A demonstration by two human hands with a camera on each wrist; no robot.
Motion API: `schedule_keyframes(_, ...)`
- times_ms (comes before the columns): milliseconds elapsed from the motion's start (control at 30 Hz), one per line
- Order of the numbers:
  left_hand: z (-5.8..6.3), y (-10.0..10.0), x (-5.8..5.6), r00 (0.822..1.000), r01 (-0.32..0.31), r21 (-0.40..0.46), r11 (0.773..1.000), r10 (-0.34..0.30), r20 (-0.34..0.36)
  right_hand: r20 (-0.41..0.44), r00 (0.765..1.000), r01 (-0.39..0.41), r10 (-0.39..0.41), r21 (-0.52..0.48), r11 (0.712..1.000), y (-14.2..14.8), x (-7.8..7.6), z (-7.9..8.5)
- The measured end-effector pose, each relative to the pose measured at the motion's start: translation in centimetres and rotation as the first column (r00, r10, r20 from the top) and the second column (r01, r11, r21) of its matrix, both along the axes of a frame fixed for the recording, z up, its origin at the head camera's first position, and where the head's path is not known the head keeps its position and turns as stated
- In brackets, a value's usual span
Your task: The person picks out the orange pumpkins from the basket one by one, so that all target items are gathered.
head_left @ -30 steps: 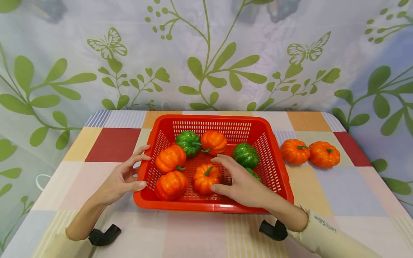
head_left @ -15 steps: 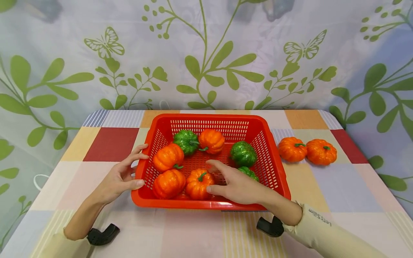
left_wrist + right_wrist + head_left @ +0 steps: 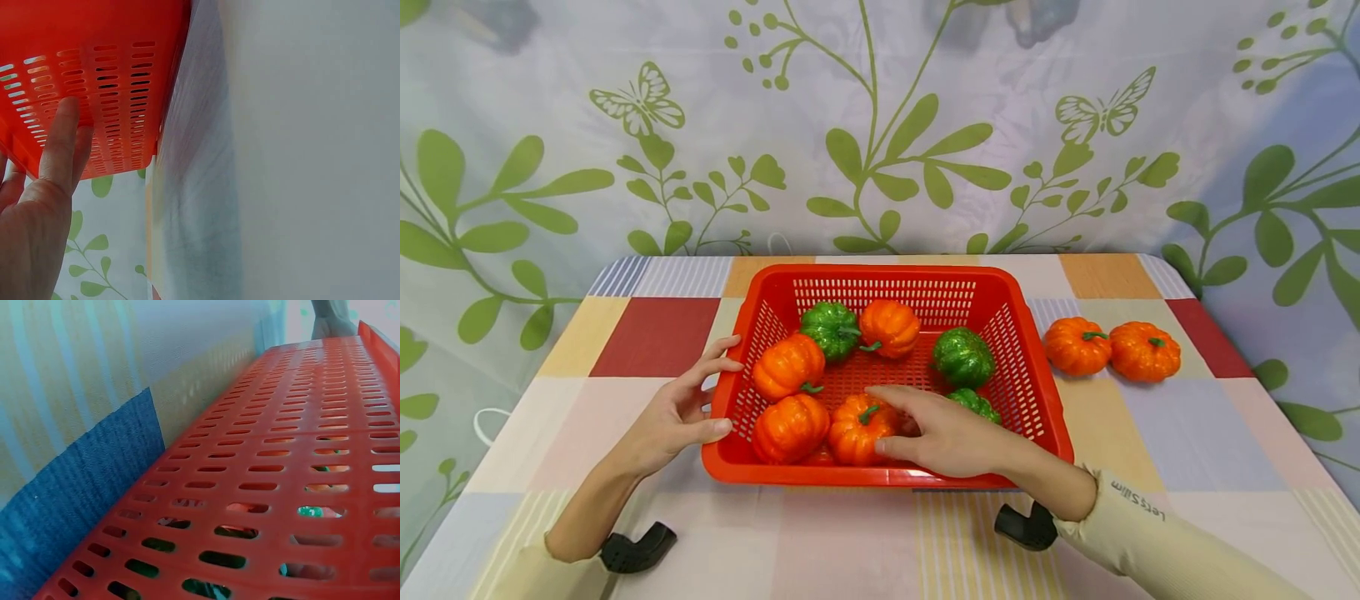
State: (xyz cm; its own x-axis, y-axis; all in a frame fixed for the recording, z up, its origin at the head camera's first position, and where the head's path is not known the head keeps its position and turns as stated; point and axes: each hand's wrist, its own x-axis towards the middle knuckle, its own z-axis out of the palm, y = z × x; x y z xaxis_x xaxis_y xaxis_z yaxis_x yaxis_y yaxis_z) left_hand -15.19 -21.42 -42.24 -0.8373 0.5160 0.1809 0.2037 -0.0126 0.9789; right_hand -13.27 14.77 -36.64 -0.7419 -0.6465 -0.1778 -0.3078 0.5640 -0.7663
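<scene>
Pale grey-lilac fabric (image 3: 760, 208), printed with green leaves and butterflies, hangs behind the table (image 3: 715, 542) and beyond both its sides. At the far left a white loop (image 3: 481, 425) shows beside the edge. The tabletop is patchwork: striped blue, yellow, dark red and pink squares on the left, more pink and striped yellow along the near middle. The left hand (image 3: 662, 425) has its fingers loosely parted, touching the left outer wall of a red slotted basket (image 3: 880, 476). Inside, on the left, sit two orange pumpkins (image 3: 788, 367), one nearer than the other; a green pumpkin (image 3: 829, 329) and an orange one (image 3: 890, 327) lie farther back. Near the middle an orange pumpkin with an upright green stem (image 3: 857, 437) stands by the near wall. The right hand (image 3: 936, 433) spreads its fingers, thumb and forefinger apart, around that pumpkin's right side. Two green pumpkins (image 3: 964, 357) lie to the right, the nearer partly hidden. Outside, two orange pumpkins (image 3: 1077, 346) rest side by side on the cloth, with a dark red square beyond.
</scene>
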Motion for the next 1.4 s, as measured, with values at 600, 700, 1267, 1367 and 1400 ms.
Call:
schedule_keyframes(600,-0.14,0.01,0.03,1.000,-0.007,0.001,1.000,0.007,-0.005,-0.020,0.999,0.044,-0.045,-0.048,0.998,0.20,-0.13,-0.20)
schedule_keyframes(700,-0.14,0.09,0.05,1.000,-0.004,0.006,1.000,0.004,-0.004,-0.004,0.999,0.042,-0.042,-0.066,0.997,0.24,-0.11,-0.24)
schedule_keyframes(1267,0.02,0.17,0.08,1.000,-0.010,-0.013,1.000,0.010,0.001,-0.124,0.990,0.065,-0.067,-0.023,0.998,0.15,-0.14,-0.11)
schedule_keyframes(1367,0.05,0.13,0.05,1.000,-0.008,-0.013,1.000,0.008,0.002,-0.121,0.989,0.079,-0.081,-0.014,0.997,0.08,-0.17,-0.11)
schedule_keyframes(1400,0.04,0.09,0.06,1.000,-0.009,-0.014,1.000,0.009,0.001,-0.121,0.989,0.083,-0.084,-0.010,0.997,0.07,-0.16,-0.13)
